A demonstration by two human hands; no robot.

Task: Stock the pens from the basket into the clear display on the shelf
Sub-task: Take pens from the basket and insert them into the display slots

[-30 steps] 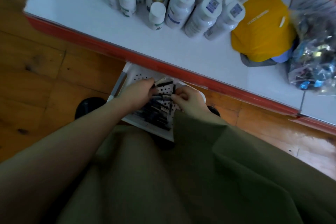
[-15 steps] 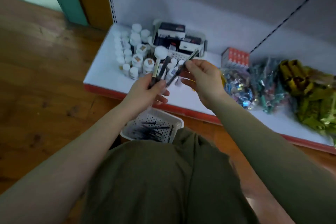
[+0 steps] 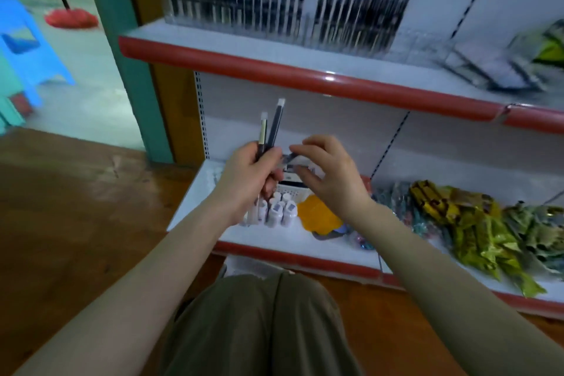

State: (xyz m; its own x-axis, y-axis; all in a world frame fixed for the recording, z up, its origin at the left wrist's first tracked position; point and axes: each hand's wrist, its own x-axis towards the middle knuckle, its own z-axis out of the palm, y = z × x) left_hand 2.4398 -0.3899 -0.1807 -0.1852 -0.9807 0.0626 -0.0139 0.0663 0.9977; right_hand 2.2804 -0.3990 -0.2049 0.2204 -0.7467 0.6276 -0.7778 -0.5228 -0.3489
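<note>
Pens (image 3: 271,128) are gripped upright in the left hand (image 3: 247,177), two of them standing above the curled fingers (image 3: 268,156) with pale caps uppermost. One blurred pen (image 3: 290,158) is pinched between thumb and fingertips of the right hand (image 3: 329,174), just beside the left. Both hands are held in front of the lower shelf (image 3: 274,241). On the upper shelf (image 3: 274,67), well above the hands, the clear display (image 3: 287,0) is seen, blurred, filled with rows of dark pens. A white basket (image 3: 244,265) is partly visible on the floor below the lower shelf's red edge, its contents hidden. White bottles (image 3: 277,210) and a yellow cap (image 3: 317,217) are set on the lower shelf.
</note>
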